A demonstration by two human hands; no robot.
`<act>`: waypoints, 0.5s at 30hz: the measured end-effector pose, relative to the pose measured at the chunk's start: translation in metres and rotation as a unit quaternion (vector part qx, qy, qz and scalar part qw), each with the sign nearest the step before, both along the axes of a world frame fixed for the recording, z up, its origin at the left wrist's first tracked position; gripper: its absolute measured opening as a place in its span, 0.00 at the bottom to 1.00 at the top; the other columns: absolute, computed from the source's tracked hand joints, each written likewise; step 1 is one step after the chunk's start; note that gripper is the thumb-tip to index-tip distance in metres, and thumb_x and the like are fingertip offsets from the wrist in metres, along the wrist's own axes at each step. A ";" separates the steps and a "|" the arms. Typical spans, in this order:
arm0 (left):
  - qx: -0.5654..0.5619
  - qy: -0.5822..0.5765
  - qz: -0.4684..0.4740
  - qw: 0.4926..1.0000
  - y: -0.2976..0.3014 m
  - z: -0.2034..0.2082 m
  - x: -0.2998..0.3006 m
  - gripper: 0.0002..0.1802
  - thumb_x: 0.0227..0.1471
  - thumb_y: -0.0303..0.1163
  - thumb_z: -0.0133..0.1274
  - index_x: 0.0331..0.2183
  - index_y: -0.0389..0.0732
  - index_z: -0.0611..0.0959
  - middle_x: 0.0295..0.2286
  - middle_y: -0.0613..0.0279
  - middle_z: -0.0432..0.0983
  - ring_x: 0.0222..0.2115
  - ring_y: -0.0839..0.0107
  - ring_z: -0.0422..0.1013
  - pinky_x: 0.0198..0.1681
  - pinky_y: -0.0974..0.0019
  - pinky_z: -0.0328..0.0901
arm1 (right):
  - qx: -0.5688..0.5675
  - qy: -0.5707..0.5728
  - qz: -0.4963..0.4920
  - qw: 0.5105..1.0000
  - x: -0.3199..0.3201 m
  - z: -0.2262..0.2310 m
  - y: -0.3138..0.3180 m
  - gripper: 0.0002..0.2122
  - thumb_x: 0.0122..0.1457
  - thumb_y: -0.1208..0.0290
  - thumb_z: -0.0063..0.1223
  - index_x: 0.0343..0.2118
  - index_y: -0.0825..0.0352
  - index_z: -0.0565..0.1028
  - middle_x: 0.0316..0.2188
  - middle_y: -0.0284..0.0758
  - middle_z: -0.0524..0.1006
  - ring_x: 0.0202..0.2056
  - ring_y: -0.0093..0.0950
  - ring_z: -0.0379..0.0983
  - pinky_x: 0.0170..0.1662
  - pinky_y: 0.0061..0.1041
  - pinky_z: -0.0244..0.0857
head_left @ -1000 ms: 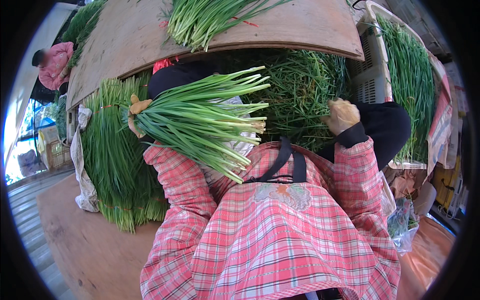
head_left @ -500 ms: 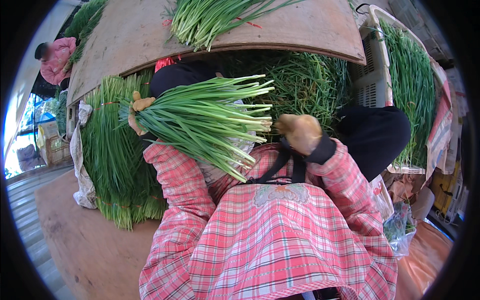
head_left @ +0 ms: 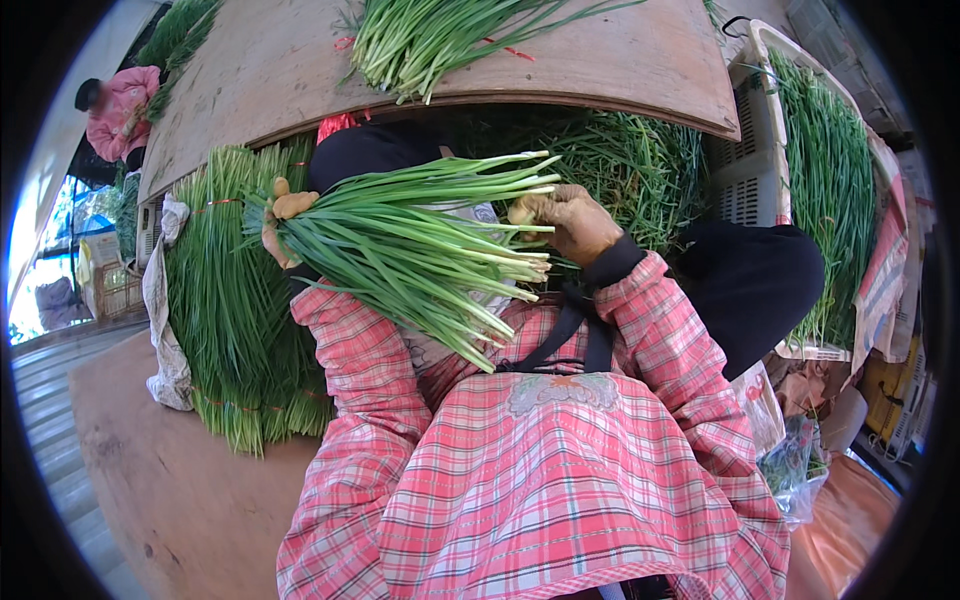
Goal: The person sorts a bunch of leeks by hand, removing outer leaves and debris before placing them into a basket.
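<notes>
A loose bunch of garlic chives [head_left: 400,235] lies fanned out across my lap, pale stem ends to the right and green leaves to the left. My left hand [head_left: 290,210] is closed around the leafy end, thumb on top. At the cut ends, my right hand [head_left: 575,222] has its fingers pinched together on a stalk at the bunch's edge; the exact grip is partly hidden. Beyond my knees sits a heap of loose green leaves [head_left: 630,170]. Beside my left arm stand tied chive bundles [head_left: 230,290] with thin red bands.
A wooden board [head_left: 270,75] spans the far side, with another chive bunch [head_left: 440,45] and red ties on it. At right stands a pale plastic crate [head_left: 752,130] filled with chives. A plastic bag [head_left: 795,470] lies at lower right. Another person [head_left: 120,115] in pink works at far left.
My right hand has moved a little left and up, from just off the stem ends onto them, its fingers now pinching there. The left hand keeps its hold on the bunch.
</notes>
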State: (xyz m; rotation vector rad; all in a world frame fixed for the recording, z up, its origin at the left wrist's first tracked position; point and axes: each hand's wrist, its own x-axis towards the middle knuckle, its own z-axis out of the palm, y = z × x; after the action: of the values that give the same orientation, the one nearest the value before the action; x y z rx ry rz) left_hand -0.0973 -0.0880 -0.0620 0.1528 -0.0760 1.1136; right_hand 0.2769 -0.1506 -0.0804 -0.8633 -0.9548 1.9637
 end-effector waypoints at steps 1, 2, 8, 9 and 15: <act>-0.025 0.018 -0.035 0.999 0.003 -0.019 -0.029 0.23 0.57 0.47 0.34 0.18 0.49 0.75 0.19 0.75 0.67 0.19 0.76 0.61 0.30 0.64 0.57 | -0.032 0.014 -0.020 0.999 0.003 0.007 -0.005 0.11 0.54 0.68 0.49 0.33 0.74 0.72 0.28 0.34 0.74 0.32 0.23 0.71 0.38 0.22 0.65; 0.008 0.003 -0.038 0.999 0.003 -0.032 -0.033 0.23 0.57 0.47 0.34 0.18 0.49 0.75 0.19 0.75 0.67 0.20 0.76 0.61 0.31 0.64 0.57 | -0.065 0.025 -0.043 0.997 0.009 0.009 -0.010 0.12 0.54 0.68 0.51 0.32 0.74 0.71 0.26 0.35 0.74 0.31 0.24 0.71 0.37 0.22 0.65; 0.081 0.110 0.114 0.984 0.002 -0.037 -0.046 0.20 0.52 0.36 0.37 0.42 0.30 0.68 0.20 0.72 0.63 0.25 0.74 0.60 0.38 0.64 0.56 | 0.122 -0.107 -0.129 0.978 0.065 0.050 -0.030 0.15 0.52 0.66 0.53 0.37 0.74 0.72 0.30 0.37 0.75 0.32 0.26 0.71 0.38 0.23 0.65; 0.074 0.200 0.170 0.962 -0.002 -0.028 -0.036 0.23 0.52 0.36 0.37 0.44 0.27 0.66 0.19 0.72 0.62 0.24 0.74 0.60 0.38 0.64 0.56 | 0.121 -0.156 -0.129 0.972 0.051 0.065 -0.037 0.16 0.52 0.65 0.54 0.38 0.73 0.72 0.30 0.37 0.75 0.33 0.26 0.71 0.39 0.25 0.66; 0.036 0.202 0.124 0.971 0.004 -0.015 -0.031 0.22 0.56 0.39 0.31 0.38 0.31 0.71 0.23 0.59 0.69 0.29 0.58 0.68 0.38 0.53 0.64 | 0.423 -0.497 -0.038 0.757 -0.030 0.047 -0.029 0.11 0.52 0.66 0.49 0.33 0.69 0.70 0.22 0.43 0.72 0.26 0.41 0.69 0.28 0.33 0.63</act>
State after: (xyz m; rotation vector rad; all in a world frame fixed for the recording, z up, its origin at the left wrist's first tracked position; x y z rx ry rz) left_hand -0.1287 -0.0836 -0.0773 0.4620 0.2743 1.3095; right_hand 0.2474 -0.1792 -0.0338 -1.3176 -2.1186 0.6488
